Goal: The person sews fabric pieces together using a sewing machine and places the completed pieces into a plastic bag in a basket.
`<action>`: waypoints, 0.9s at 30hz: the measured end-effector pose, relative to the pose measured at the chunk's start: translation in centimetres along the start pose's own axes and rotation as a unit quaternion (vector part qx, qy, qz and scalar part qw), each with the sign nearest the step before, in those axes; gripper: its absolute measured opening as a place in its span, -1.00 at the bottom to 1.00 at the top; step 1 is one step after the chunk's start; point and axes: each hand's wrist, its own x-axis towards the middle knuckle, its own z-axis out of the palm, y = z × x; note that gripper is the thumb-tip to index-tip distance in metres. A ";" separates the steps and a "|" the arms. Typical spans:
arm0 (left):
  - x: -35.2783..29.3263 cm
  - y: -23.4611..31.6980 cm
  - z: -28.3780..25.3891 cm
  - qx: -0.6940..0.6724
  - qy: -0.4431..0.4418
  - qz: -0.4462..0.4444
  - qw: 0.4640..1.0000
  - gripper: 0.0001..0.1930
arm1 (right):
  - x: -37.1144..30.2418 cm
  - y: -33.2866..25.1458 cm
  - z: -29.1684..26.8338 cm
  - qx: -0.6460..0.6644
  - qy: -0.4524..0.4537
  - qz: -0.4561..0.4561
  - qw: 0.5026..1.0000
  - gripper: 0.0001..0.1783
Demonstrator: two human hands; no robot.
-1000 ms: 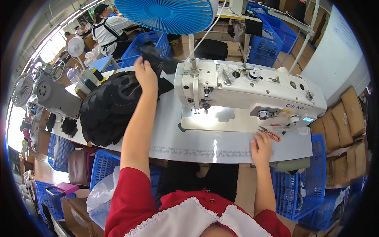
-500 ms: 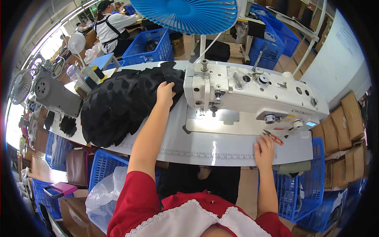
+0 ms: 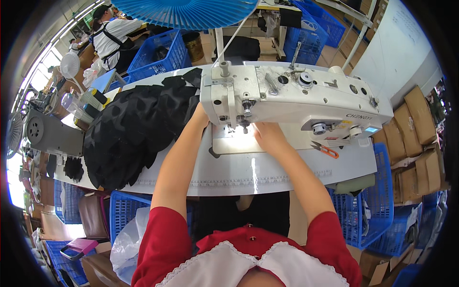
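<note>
A white sewing machine (image 3: 287,91) stands on the pale table. My left hand (image 3: 201,116) reaches in at the left side of its head, between it and a heap of black fabric pieces (image 3: 129,124). The machine head hides those fingers and anything in them. My right hand (image 3: 269,136) lies on the lit machine bed, just right of the needle area. Its fingertips go out of sight behind the head, so I cannot make out what they touch. Orange-handled thread snips (image 3: 326,149) rest on the table to the right of my right hand.
A blue fan (image 3: 186,10) hangs over the far edge. Thread spools (image 3: 99,96) and a grey machine (image 3: 50,134) stand at the left. Blue crates (image 3: 361,205) flank the table, with cartons (image 3: 418,129) at the right. Another person (image 3: 112,38) sits at the far left.
My right hand has left the spot beside the snips and moved left to the needle area. My left hand has gone from atop the fabric heap to behind the machine head. The view has shifted slightly.
</note>
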 end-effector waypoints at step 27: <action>-8.2 7.7 0.1 0.315 -0.059 0.008 0.947 -0.67 | 0.4 -1.3 0.6 -0.013 -0.102 -0.075 0.992 -0.85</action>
